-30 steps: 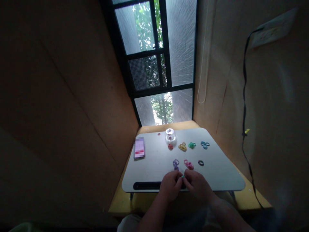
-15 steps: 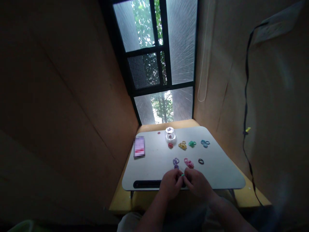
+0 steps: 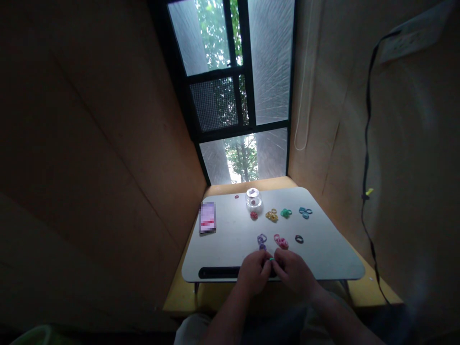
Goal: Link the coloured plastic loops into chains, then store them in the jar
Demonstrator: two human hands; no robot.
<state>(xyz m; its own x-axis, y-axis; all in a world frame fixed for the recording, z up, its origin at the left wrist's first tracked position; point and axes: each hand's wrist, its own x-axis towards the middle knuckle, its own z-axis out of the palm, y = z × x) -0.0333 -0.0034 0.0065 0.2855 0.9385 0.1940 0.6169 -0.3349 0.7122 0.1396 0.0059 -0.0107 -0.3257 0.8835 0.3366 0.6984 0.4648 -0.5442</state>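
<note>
My left hand and my right hand meet above the front edge of a white folding table. Both are closed, fingertips pinching a small green hair tie between them; most of it is hidden by the fingers. Just beyond my fingers lie purple hair ties and pink hair ties. A dark hair tie rests to their right. Farther back are separate piles of red ties, yellow ties, green ties and blue ties.
A clear round container stands at the back of the table, with a single reddish tie to its left. A phone-like flat object, blurred out, lies at the left. A black slot runs along the front edge. A black cable hangs on the right.
Hardly anything differs. Both hands keep their pinch on the green hair tie, with only a very slight shift at the fingertips.
</note>
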